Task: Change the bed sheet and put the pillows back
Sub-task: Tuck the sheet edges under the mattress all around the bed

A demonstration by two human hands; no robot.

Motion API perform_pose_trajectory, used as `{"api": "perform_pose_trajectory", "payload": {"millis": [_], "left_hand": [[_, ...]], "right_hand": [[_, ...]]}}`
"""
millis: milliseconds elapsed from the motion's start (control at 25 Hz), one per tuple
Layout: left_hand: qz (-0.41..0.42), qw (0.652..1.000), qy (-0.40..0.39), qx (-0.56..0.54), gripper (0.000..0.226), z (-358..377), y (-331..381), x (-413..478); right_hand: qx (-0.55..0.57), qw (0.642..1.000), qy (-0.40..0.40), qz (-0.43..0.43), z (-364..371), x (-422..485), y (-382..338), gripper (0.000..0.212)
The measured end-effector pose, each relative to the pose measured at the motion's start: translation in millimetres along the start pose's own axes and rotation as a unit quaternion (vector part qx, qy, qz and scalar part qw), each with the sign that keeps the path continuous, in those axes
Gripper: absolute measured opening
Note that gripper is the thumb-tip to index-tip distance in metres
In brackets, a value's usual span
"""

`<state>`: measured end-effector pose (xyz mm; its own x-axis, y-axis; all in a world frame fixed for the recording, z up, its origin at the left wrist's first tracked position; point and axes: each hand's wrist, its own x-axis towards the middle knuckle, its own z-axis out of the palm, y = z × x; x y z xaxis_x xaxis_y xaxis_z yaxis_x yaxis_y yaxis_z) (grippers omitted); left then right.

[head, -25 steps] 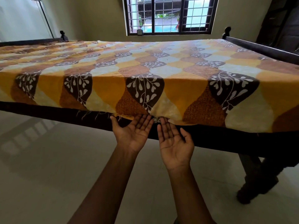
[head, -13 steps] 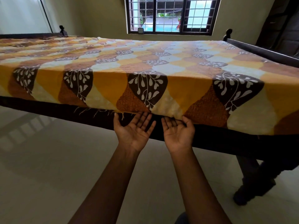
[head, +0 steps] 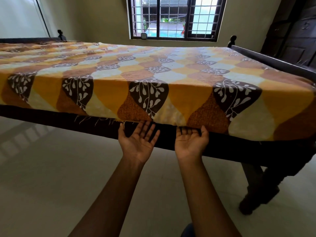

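Left hand (head: pixel 136 142), right hand (head: pixel 190 144) touch sheet (head: pixel 153 74)

Right hand (head: pixel 190 142): fingertips hidden under the hem of the bed sheet (head: pixel 153 69); pinching or only pushing, cannot tell.
Left hand (head: pixel 138 142), just beside it: fingertips reach the hem, contact unclear.
Bed sheet: cut off at both side edges.
Bed frame (head: pixel 222 149), below the hem: dark, detail lost.

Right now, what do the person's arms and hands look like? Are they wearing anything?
The left arm and right arm are bare, no sleeves as far as the picture shows. The left hand and right hand wear no gloves, and I see no ring, watch or bracelet.
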<state>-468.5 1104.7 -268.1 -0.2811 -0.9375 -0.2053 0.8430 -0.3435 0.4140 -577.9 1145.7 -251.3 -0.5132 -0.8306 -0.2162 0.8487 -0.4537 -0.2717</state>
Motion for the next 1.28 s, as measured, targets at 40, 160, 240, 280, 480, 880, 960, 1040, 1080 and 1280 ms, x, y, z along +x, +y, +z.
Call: {"api": "perform_pose_trajectory", "payload": {"millis": [40, 160, 240, 280, 480, 880, 960, 1040, 1080, 1280], "left_hand": [[0.016, 0.999, 0.034, 0.032, 0.058, 1, -1, 0], [0.099, 0.98, 0.166, 0.035, 0.04, 1, 8, 5], [0.139, 0.976, 0.166, -0.016, 0.045, 0, 20, 11], [0.14, 0.979, 0.145, -0.039, 0.05, 0, 24, 13], [0.089, 0.992, 0.057, -0.075, 0.078, 1, 32, 15], [0.107, 0.978, 0.178, 0.031, 0.042, -2, 40, 15], [0.166, 0.964, 0.207, -0.01, 0.04, -21, 57, 9], [0.222, 0.953, 0.188, -0.079, 0.045, -35, 89, 11], [0.247, 0.948, 0.179, -0.093, 0.049, -41, 106, 17], [0.257, 0.96, 0.11, -0.021, 0.072, -58, 151, 48]], "right_hand": [[-0.005, 1.0, 0.007, -0.006, 0, -1, -1, 0.039], [-0.062, 0.998, 0.02, 0.006, -14, -16, 3, 0.04], [-0.079, 0.996, 0.003, 0.034, -17, -21, 14, 0.037], [-0.082, 0.995, -0.007, 0.047, -16, -20, 21, 0.037], [-0.078, 0.994, -0.037, 0.065, -12, -15, 27, 0.038], [-0.075, 0.991, -0.058, 0.098, -23, -9, 33, 0.036], [-0.114, 0.983, -0.068, 0.124, -21, -12, 48, 0.036], [-0.136, 0.976, -0.082, 0.152, -12, -14, 67, 0.038], [-0.139, 0.974, -0.08, 0.157, -7, -13, 76, 0.038], [-0.128, 0.974, -0.091, 0.162, -2, 0, 90, 0.026]]}}
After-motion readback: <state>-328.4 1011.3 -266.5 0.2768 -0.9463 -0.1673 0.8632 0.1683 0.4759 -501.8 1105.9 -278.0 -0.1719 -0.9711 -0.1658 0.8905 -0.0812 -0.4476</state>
